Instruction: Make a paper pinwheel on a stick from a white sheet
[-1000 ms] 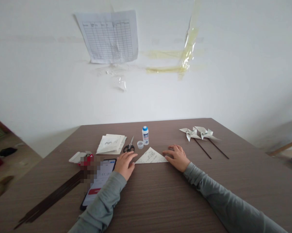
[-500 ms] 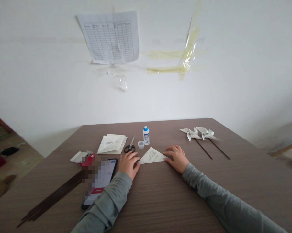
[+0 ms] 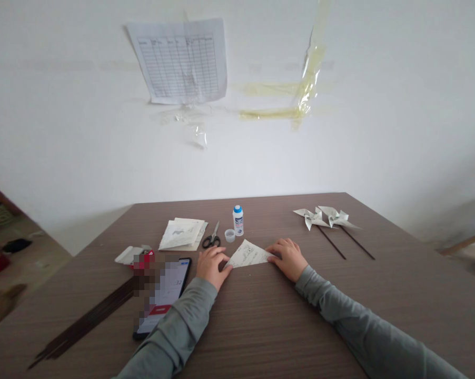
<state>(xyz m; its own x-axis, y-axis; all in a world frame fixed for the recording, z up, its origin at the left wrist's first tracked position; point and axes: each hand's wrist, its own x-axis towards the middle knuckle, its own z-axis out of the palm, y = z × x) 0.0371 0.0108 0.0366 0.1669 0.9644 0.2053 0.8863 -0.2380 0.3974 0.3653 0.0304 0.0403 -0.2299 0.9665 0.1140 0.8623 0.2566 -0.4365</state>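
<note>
A sheet of printed paper (image 3: pixel 250 255), folded into a triangle, lies on the table with its peak pointing away from me. My left hand (image 3: pixel 213 266) pinches its left corner between thumb and fingers. At the opposite corner, my right hand (image 3: pixel 288 259) grips the paper the same way. Just beyond the peak stands an upright glue bottle (image 3: pixel 238 221) with a blue top. Its clear cap (image 3: pixel 229 236) sits beside it. Black-handled scissors (image 3: pixel 211 239) lie close past my left fingers.
Left of the scissors is a stack of paper squares (image 3: pixel 182 234). A small red-and-white box (image 3: pixel 137 256), a phone (image 3: pixel 164 300) and thin dark sticks (image 3: pixel 85 321) lie nearer on the left. Two paper pinwheels (image 3: pixel 312 218) on sticks rest at right on the brown table (image 3: pixel 261 326).
My left hand has shifted slightly right, and its thumb now presses on the paper's left corner. That corner has tilted a little. My right hand stays almost still.
</note>
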